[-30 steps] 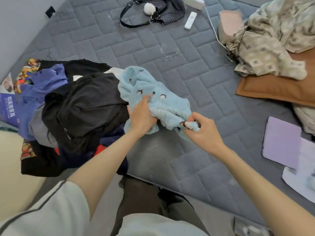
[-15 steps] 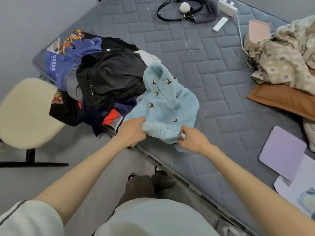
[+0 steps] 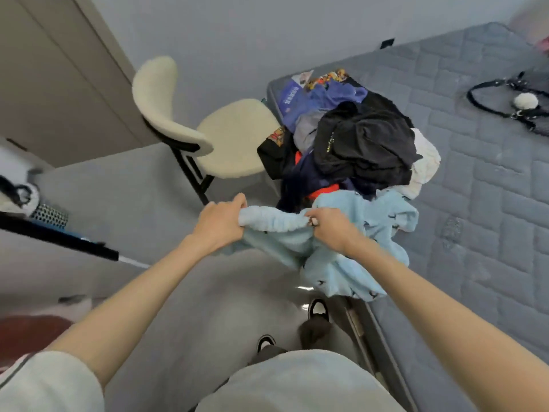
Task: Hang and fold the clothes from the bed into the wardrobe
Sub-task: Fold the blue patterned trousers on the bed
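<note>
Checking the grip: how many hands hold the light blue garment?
2. The left hand grips the light blue garment over the floor; the right hand grips it nearer the bed.

Fingertips of the left hand (image 3: 219,224) and right hand (image 3: 334,230) are lying buried in the bunched edge of the garment (image 3: 356,272); its cut is not showing. A black top (image 3: 365,144) is covering most of the pile (image 3: 309,179). The right edge is cutting off the bag (image 3: 505,96) and the bed (image 3: 490,203). Print on the booklet (image 3: 289,95) is showing too small to read. A pink blur (image 3: 531,22) is filling the top right corner.
</note>
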